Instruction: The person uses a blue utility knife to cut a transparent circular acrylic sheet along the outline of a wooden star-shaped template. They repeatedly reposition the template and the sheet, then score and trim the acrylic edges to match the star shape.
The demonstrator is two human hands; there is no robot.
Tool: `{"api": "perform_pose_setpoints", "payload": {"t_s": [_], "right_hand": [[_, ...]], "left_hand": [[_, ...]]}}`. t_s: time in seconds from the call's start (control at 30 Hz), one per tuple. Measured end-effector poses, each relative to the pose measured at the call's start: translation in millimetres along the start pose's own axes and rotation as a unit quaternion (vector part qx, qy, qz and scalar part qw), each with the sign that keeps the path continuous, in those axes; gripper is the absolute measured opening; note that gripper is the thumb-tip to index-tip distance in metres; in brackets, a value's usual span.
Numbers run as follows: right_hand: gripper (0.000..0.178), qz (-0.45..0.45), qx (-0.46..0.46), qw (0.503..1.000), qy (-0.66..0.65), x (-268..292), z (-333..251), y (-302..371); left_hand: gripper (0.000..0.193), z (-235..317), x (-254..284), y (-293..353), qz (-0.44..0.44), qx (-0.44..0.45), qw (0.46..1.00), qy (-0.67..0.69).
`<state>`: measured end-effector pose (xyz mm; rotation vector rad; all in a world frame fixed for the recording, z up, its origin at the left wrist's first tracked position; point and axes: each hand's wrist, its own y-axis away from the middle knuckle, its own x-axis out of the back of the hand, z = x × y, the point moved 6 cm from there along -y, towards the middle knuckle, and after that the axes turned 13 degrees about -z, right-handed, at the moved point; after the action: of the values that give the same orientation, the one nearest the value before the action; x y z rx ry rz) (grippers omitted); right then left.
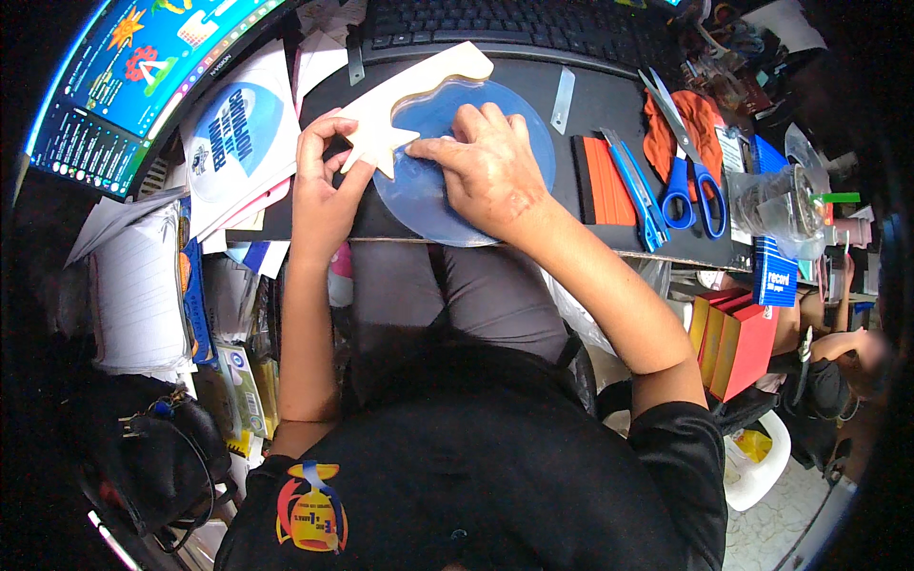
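Note:
My left hand [328, 181] pinches a flat cream-coloured cut-out [409, 86] at its lower left, thumb and fingers closed around the edge. The piece has a star shape at its near end and a wavy edge at the far end. It lies partly over a translucent bluish round disc [424, 214] on the dark desk. Over the disc is my right hand [490, 167], most fingers curled, index finger reaching to the star's right side. The index fingertip is at or very near the star's edge. Anything inside the curled fingers is hidden.
To the right lie an orange-and-black squeegee-like block [606, 181], a blue cutter knife [638, 195], blue-handled scissors [685, 157] and an orange cloth [666, 133]. A keyboard [524, 29] is at the back, a metal strip [563, 100] before it. A plastic cup [776, 205] stands far right.

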<state>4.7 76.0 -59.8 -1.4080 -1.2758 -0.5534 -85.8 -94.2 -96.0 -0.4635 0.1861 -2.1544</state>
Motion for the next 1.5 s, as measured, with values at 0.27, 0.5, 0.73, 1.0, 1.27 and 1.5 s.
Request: {"api": "perform_pose_setpoints", "payload": {"t_s": [0.27,0.5,0.73,1.0,1.27,1.5], "right_hand": [[0.024,0.034,0.007,0.999,-0.02,11,2,6],[0.029,0.0,0.069,0.998,0.001,6,-10,0],[0.016,-0.041,0.163,0.986,-0.02,-5,-21,-8],[0.018,-0.138,0.276,0.951,0.005,-2,-18,-18],[0.018,-0.159,0.319,0.934,0.019,-4,-16,-18],[0.011,-0.138,0.336,0.932,0.001,-5,-14,-17]], "left_hand": [[0.041,1,-1,0,0.0,-0.011,1.0,0.0],[0.041,3,-2,1,-0.007,-0.017,1.0,0.008],[0.042,7,-3,1,-0.012,-0.015,1.0,-0.004],[0.041,7,-3,-1,-0.016,-0.009,0.999,-0.039],[0.04,7,-3,-1,-0.022,-0.017,0.999,-0.033],[0.04,1,-2,0,-0.018,-0.012,1.0,-0.014]]}}
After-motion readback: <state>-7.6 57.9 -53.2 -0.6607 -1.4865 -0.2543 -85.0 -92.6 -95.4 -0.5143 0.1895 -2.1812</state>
